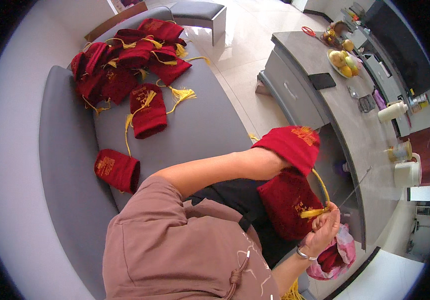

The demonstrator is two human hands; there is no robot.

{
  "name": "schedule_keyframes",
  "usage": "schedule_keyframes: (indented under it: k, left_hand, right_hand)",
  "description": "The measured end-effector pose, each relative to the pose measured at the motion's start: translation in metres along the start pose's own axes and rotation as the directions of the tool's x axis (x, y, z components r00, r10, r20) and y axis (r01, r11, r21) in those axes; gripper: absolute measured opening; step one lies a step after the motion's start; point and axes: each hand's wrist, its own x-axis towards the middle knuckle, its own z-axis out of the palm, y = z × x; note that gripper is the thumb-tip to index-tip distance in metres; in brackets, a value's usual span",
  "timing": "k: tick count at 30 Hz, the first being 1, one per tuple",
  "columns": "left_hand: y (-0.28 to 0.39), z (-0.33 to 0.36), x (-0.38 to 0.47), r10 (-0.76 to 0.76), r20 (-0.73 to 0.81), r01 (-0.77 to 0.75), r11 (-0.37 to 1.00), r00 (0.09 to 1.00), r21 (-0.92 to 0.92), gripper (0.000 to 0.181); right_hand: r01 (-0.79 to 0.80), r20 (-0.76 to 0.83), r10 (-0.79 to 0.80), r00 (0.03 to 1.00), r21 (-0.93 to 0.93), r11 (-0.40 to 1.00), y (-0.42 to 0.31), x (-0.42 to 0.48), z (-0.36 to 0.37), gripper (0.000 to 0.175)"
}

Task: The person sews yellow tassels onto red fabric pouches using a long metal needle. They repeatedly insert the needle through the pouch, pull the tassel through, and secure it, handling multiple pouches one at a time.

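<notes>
My left forearm (233, 163) reaches into a red velvet pouch (290, 144) with gold lettering, and the pouch hides my left hand. From this pouch's edge a yellow cord (325, 187) runs down to my right hand (325, 225), whose fingers pinch it near its tassel (310, 213). A thin metal rod (355, 186), perhaps a long needle or hook, sticks out from the same fingers towards the table. Another red pouch (288, 206) lies on my lap, below the first one and beside my right hand.
Many red pouches (119, 80) with yellow tassels are heaped on the grey sofa (200, 127); one pouch (115, 168) lies apart. A pink plastic bag (346, 251) holds red cloth. The grey table (353, 108) bears fruit, red-handled scissors (308, 31), a black phone-like object (322, 80) and a jug (406, 174).
</notes>
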Motion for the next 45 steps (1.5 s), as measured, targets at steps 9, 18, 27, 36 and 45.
schedule_keyframes:
  k: [9, 18, 27, 36, 45]
  left_hand:
    - [-0.118, -0.108, -0.016, -0.815, -0.094, -0.001, 0.114, 0.572, -0.993, 0.036]
    - [-0.263, -0.320, -0.094, -0.631, -0.752, 0.249, 0.709, -0.194, -0.659, 0.061]
    - [-0.244, -0.086, -0.157, -0.829, -0.557, 0.388, 0.497, -0.054, -0.776, 0.025]
    - [-0.102, 0.019, -0.070, -0.801, 0.050, 0.603, 0.407, 0.597, -0.686, 0.029]
    - [0.004, 0.073, -0.025, -0.494, 0.207, 0.533, 0.811, 0.845, -0.241, 0.022]
  right_hand:
    - [-0.045, -0.056, 0.044, 0.997, -0.034, 0.998, 0.010, 0.000, -0.032, 0.024]
    - [-0.066, -0.100, 0.070, 0.993, 0.035, 0.997, 0.028, -0.004, -0.046, 0.020]
    - [-0.087, -0.009, 0.087, 0.996, 0.002, 0.996, 0.041, -0.005, -0.046, 0.018]
    - [-0.112, -0.155, 0.087, 0.984, -0.163, 0.980, 0.049, -0.015, -0.063, 0.020]
    - [-0.174, -0.292, 0.076, 0.954, -0.330, 0.928, 0.062, -0.033, -0.079, 0.016]
